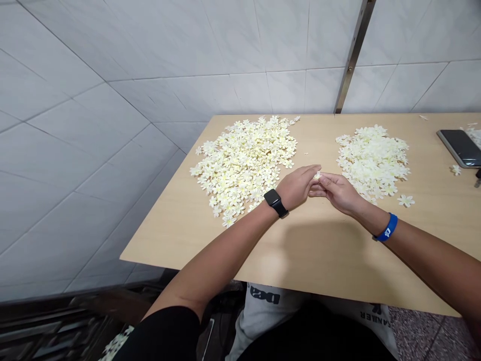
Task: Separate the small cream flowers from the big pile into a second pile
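Observation:
Over the middle of the table, my left hand [298, 186] and my right hand [340, 193] meet at the fingertips. Between them is a small white artificial flower [317, 175] with a pale yellow centre, partly covered by the fingers. My right thumb and fingers pinch it, and my left fingers curl around its other side. Left of my hands spreads a large pile of yellow-centred flowers [248, 155]. A second pile of paler flowers [372, 158] lies just beyond my right hand, with one loose flower [406, 200] near it.
The wooden table [233, 260] stands against a tiled wall [180, 95]. A phone [464, 146] rests at the right, near a single flower [455, 170]. A metal strip [353, 60] runs down the wall to the table's back edge. More flowers [117, 343] lie below the table at lower left.

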Motion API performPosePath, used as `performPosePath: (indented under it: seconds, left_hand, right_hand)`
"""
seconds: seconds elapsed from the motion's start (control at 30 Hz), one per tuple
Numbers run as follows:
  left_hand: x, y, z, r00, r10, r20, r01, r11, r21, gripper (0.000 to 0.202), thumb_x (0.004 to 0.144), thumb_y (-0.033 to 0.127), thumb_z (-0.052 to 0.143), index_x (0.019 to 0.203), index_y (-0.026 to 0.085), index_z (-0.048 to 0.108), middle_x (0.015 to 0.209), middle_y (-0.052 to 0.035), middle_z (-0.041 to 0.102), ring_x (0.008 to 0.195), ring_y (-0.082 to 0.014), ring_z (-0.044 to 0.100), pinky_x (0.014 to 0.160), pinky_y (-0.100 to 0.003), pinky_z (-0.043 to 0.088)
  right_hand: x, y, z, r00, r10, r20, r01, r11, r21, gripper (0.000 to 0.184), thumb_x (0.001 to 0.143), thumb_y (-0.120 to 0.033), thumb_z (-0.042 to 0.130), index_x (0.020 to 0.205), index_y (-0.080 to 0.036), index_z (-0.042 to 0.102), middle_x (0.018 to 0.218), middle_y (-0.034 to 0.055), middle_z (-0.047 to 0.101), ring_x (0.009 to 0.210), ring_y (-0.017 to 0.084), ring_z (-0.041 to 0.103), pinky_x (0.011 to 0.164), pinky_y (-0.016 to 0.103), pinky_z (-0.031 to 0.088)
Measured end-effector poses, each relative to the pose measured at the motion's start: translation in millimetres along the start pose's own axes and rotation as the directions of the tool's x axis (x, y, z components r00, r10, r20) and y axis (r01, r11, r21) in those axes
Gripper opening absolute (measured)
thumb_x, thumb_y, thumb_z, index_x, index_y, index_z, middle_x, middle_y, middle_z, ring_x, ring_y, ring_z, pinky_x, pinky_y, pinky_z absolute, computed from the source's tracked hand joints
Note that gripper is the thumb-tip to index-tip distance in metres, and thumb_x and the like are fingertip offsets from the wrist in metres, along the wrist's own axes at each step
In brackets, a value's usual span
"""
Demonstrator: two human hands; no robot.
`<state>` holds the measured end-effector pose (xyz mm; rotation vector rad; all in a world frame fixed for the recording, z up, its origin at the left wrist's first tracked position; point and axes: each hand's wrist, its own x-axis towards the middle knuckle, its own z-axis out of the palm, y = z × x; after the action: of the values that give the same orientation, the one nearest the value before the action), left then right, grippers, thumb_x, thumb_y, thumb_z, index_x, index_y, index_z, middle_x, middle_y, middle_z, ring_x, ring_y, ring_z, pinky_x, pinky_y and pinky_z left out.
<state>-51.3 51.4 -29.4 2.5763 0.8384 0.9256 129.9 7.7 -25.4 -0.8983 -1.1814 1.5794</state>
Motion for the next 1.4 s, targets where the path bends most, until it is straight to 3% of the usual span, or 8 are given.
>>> performPosePath:
  seconds: [0.2, 0.37, 0.57, 0.67, 0.8, 1.1, 1.3, 1.4]
  left_hand:
    - [-0.6, 6.9, 0.7, 0.996, -0.085, 0.025, 0.085, 0.996, 0.028, 0.032, 0.103, 0.017, 0.049, 0.131, 0.012, 0.063, 0.124, -0.0159, 0.076, 0.115, -0.0244, 0.075, 0.098, -0.038, 0.061]
    - [-1.2, 8.2, 2.2, 0.993, -0.114, -0.025, 0.114, 0.993, 0.011, 0.028, 0.106, 0.026, 0.048, 0.125, 0.015, 0.066, 0.115, -0.0126, 0.079, 0.102, -0.0221, 0.077, 0.088, -0.033, 0.061]
    - [-4.6, 9.5, 5.1, 0.989, -0.147, -0.015, 0.146, 0.988, -0.053, 0.041, 0.106, 0.028, 0.048, 0.142, 0.011, 0.057, 0.129, -0.0176, 0.075, 0.112, -0.0255, 0.076, 0.094, -0.036, 0.061]
    - [-4.3, 13.6, 1.7, 0.989, -0.146, 0.020, 0.147, 0.985, -0.095, 0.034, 0.107, 0.030, 0.044, 0.130, 0.015, 0.064, 0.120, -0.0137, 0.078, 0.105, -0.0236, 0.076, 0.089, -0.034, 0.059]
    - [-1.6, 18.0, -0.9, 0.988, -0.139, 0.065, 0.145, 0.984, -0.106, 0.030, 0.107, 0.025, 0.040, 0.104, 0.018, 0.069, 0.097, -0.0067, 0.079, 0.086, -0.0194, 0.073, 0.075, -0.029, 0.053]
    - [-3.1, 15.5, -1.5, 0.981, -0.191, 0.027, 0.187, 0.977, 0.104, 0.030, 0.107, 0.031, 0.044, 0.098, 0.020, 0.071, 0.090, -0.0063, 0.078, 0.080, -0.0204, 0.072, 0.069, -0.029, 0.049]
    - [-0.4, 11.7, -3.6, 0.980, -0.151, -0.133, 0.148, 0.988, -0.035, 0.022, 0.102, 0.034, 0.061, 0.107, 0.020, 0.078, 0.110, -0.0065, 0.081, 0.103, -0.0192, 0.075, 0.092, -0.030, 0.057]
    - [0.1, 10.8, -1.5, 0.964, -0.137, -0.227, 0.120, 0.989, -0.085, 0.019, 0.101, 0.030, 0.064, 0.110, 0.018, 0.075, 0.113, -0.0086, 0.079, 0.104, -0.0177, 0.073, 0.088, -0.028, 0.060]
  right_hand:
    - [-5.0, 3.2, 4.1, 0.973, -0.172, -0.153, 0.121, 0.946, -0.299, 0.040, 0.086, -0.062, 0.077, 0.093, -0.023, 0.084, 0.098, 0.0068, 0.081, 0.093, 0.024, 0.076, 0.085, 0.041, 0.067]
    - [-5.0, 2.7, 6.2, 0.926, -0.187, -0.327, 0.110, 0.964, -0.241, 0.029, 0.079, -0.048, 0.087, 0.095, -0.024, 0.084, 0.096, 0.0056, 0.081, 0.088, 0.022, 0.076, 0.074, 0.036, 0.067]
    - [-1.7, 0.0, 2.3, 0.953, -0.160, -0.258, 0.116, 0.977, -0.179, 0.027, 0.074, -0.046, 0.091, 0.088, -0.024, 0.084, 0.092, 0.0050, 0.080, 0.081, 0.019, 0.074, 0.071, 0.033, 0.065]
    - [-0.6, -1.4, -0.1, 0.973, -0.105, -0.206, 0.080, 0.989, -0.125, 0.028, 0.071, -0.045, 0.092, 0.084, -0.022, 0.082, 0.089, 0.0059, 0.080, 0.082, 0.020, 0.075, 0.071, 0.033, 0.064]
    - [-0.5, -3.4, 2.7, 0.955, -0.123, -0.272, 0.074, 0.980, -0.185, 0.033, 0.068, -0.049, 0.093, 0.078, -0.021, 0.078, 0.081, 0.0052, 0.079, 0.075, 0.020, 0.074, 0.072, 0.034, 0.064]
    - [-0.9, -4.3, 4.1, 0.955, -0.150, -0.255, 0.120, 0.984, -0.131, 0.042, 0.070, -0.058, 0.092, 0.076, -0.020, 0.075, 0.071, 0.0037, 0.075, 0.060, 0.015, 0.068, 0.067, 0.033, 0.062]
    - [0.4, -1.8, 1.9, 0.938, -0.182, -0.295, 0.138, 0.977, -0.165, 0.043, 0.072, -0.060, 0.090, 0.076, -0.021, 0.073, 0.071, 0.0027, 0.073, 0.062, 0.015, 0.069, 0.064, 0.032, 0.062]
    - [1.5, -0.8, 0.9, 0.935, -0.167, -0.312, 0.132, 0.983, -0.129, 0.044, 0.071, -0.060, 0.091, 0.078, -0.020, 0.073, 0.070, 0.0025, 0.073, 0.061, 0.014, 0.068, 0.063, 0.030, 0.062]
